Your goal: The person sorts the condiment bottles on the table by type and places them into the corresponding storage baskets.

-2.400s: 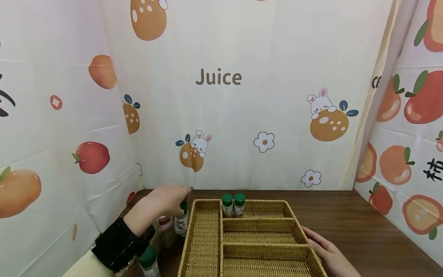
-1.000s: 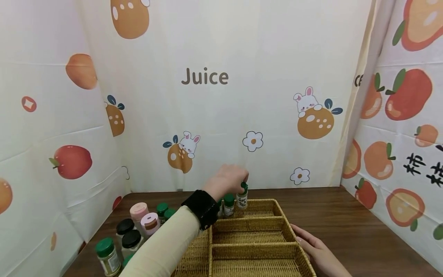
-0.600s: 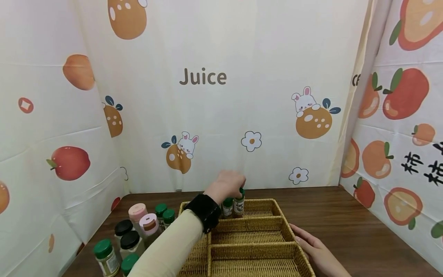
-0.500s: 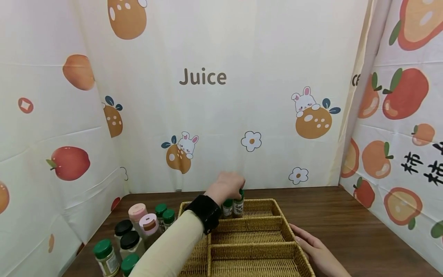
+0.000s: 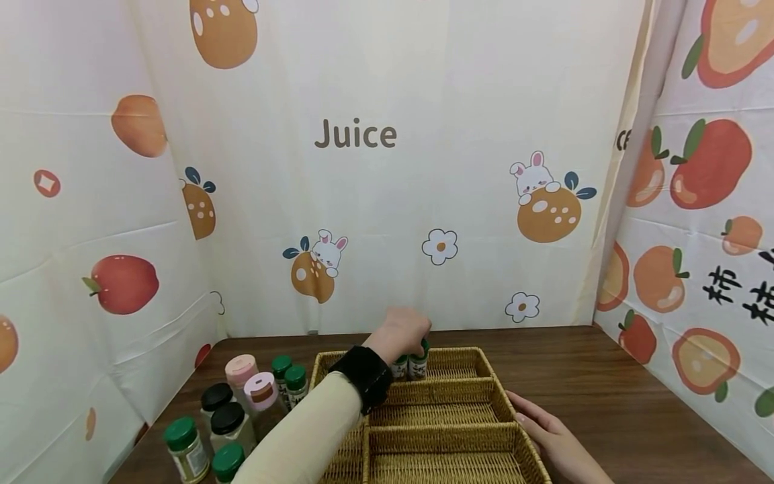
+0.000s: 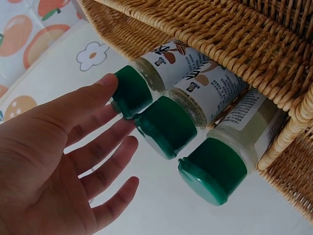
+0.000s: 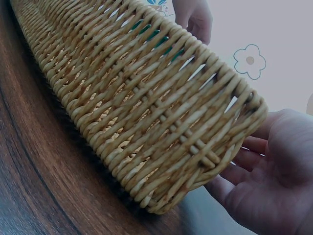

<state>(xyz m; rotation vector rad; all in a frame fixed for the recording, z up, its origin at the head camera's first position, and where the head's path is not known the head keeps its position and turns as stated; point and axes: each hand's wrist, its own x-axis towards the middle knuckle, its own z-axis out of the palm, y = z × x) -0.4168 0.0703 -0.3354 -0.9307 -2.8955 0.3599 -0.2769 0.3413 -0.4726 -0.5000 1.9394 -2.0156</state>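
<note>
Our left hand point(image 5: 402, 331) reaches over the far compartment of the wicker basket point(image 5: 459, 390). In the left wrist view its fingers point(image 6: 93, 105) are spread and nearly straight, one fingertip touching the green cap of the outermost spice jar point(image 6: 146, 81); nothing is gripped. Three green-capped spice jars stand side by side in that far compartment, close against its wicker wall: the touched one, the middle jar point(image 6: 188, 110) and the third jar point(image 6: 230, 152). From the head view only two of them show past the hand.

Our right hand point(image 5: 553, 440) lies flat on the table at the basket's right side, fingers relaxed and extended, fingertips against the woven wall point(image 7: 161, 122); it holds nothing.

The basket sits on the dark wooden table point(image 5: 605, 383), toward the middle, its long left compartment and two nearer compartments showing bare weave.

Left of the basket, near the table's left edge, we note a cluster of jars: two pink-capped point(image 5: 242, 371), two black-capped point(image 5: 226, 420), and several green-capped point(image 5: 181, 437).

Fruit-printed cloth point(image 5: 357, 134) marked "Juice" hangs behind and to both sides.
</note>
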